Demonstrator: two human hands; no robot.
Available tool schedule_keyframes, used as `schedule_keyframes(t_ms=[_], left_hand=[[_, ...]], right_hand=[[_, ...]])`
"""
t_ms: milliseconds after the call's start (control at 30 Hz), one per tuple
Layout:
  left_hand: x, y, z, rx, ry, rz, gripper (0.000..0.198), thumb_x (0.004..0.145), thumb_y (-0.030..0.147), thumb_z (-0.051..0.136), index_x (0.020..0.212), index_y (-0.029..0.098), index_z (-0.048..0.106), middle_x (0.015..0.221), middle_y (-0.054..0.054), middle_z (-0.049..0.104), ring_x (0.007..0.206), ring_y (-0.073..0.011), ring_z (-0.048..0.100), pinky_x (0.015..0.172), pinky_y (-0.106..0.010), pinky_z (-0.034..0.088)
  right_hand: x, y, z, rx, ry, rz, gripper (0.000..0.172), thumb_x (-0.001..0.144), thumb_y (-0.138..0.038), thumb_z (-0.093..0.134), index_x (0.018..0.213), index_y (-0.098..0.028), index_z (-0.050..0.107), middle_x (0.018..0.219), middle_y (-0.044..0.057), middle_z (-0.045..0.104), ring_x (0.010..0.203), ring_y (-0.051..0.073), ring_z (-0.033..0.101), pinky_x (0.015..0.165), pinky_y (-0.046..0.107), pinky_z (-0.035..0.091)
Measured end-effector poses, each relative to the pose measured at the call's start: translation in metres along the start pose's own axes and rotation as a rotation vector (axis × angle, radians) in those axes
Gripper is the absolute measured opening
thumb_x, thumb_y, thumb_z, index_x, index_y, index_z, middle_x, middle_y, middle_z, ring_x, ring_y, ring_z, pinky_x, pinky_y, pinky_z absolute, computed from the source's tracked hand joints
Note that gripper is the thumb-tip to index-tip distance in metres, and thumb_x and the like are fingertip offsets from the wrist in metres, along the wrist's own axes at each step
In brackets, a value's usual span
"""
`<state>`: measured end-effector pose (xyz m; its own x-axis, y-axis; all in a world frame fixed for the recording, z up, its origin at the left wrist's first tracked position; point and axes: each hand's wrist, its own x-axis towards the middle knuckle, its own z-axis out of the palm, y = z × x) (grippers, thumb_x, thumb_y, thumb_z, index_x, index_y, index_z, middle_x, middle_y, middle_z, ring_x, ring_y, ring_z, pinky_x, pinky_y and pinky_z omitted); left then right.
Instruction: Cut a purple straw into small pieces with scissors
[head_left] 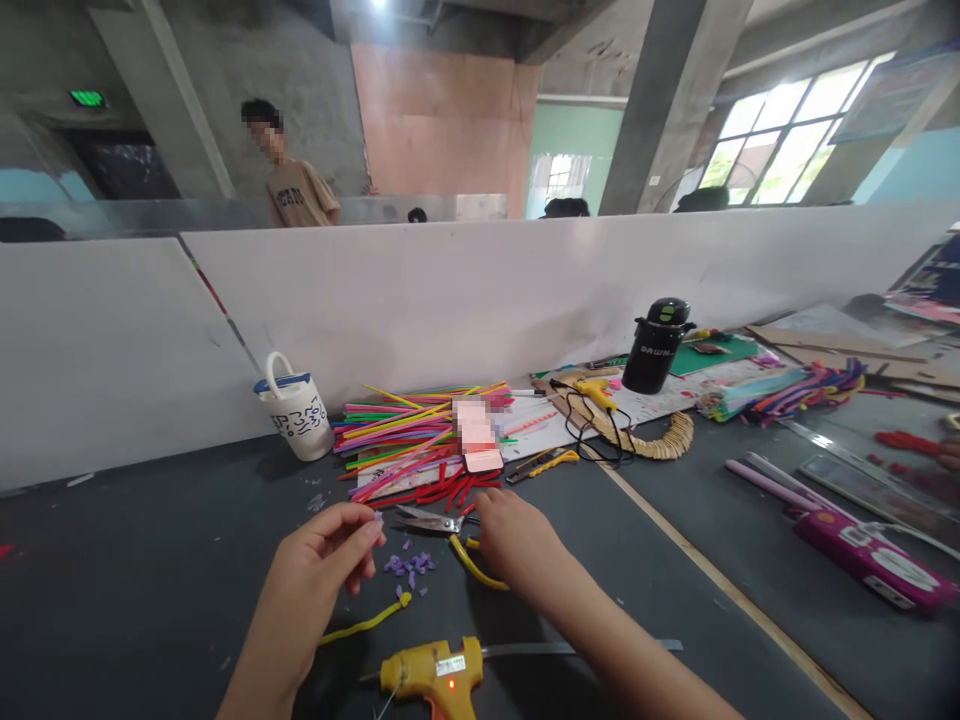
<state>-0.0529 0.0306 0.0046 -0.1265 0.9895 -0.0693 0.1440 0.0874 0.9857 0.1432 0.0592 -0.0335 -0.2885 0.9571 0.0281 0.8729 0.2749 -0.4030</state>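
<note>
My left hand (322, 560) is closed in a pinch, with a small purple scrap (378, 517) at the thumb and fingertip. To its right, my right hand (514, 535) is closed at the red handle of a pair of scissors (431, 520), whose blades point left and stand apart. The back of that hand hides most of the handle. Between and below the hands lies a little heap of purple cut pieces (409, 566). A yellow fuzzy stem (367, 622) with a knobbed end rests by my left wrist. Another bent yellow piece (474, 568) lies under my right hand.
A yellow glue gun (439, 672) with a lit red light lies near the front. Behind are colourful pipe cleaners (405, 430), a phone (477, 440), a yellow cutter (555, 462), a white cup (296, 415) and a black bottle (651, 350). One person (300, 190) stands beyond the partition.
</note>
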Motion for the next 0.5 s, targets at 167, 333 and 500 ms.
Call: schedule_keyframes(t_ms=[167,333,500], left_hand=[[-0.003,-0.003,0.000,-0.194,-0.059,-0.037,0.015,0.069,0.029,0.068,0.072,0.016,0.064,0.058,0.002,0.061,0.047,-0.0084,0.047,0.040,-0.017,0.035],[-0.005,-0.008,-0.001,-0.288,-0.075,-0.062,0.014,0.072,0.030,0.065,0.074,0.017,0.064,0.062,0.001,0.063,0.047,-0.0066,0.045,0.039,-0.016,0.034],[-0.008,-0.001,-0.003,-0.363,-0.062,-0.053,0.013,0.072,0.029,0.066,0.071,0.016,0.064,0.061,0.002,0.061,0.044,-0.0046,0.043,0.038,-0.014,0.032]], right_hand=[[-0.002,0.019,0.030,-0.214,-0.076,0.063,0.028,0.088,-0.030,0.053,0.113,-0.016,0.052,0.114,0.008,0.054,0.095,0.021,0.056,0.079,0.041,0.047],[0.002,0.026,0.036,-0.179,-0.059,0.078,0.027,0.088,-0.030,0.053,0.110,-0.016,0.053,0.112,0.007,0.055,0.094,0.021,0.056,0.078,0.040,0.047],[-0.003,0.028,0.006,0.014,-0.060,0.064,0.020,0.080,-0.035,0.059,0.082,-0.015,0.054,0.070,0.000,0.059,0.062,0.016,0.056,0.052,0.025,0.041]])
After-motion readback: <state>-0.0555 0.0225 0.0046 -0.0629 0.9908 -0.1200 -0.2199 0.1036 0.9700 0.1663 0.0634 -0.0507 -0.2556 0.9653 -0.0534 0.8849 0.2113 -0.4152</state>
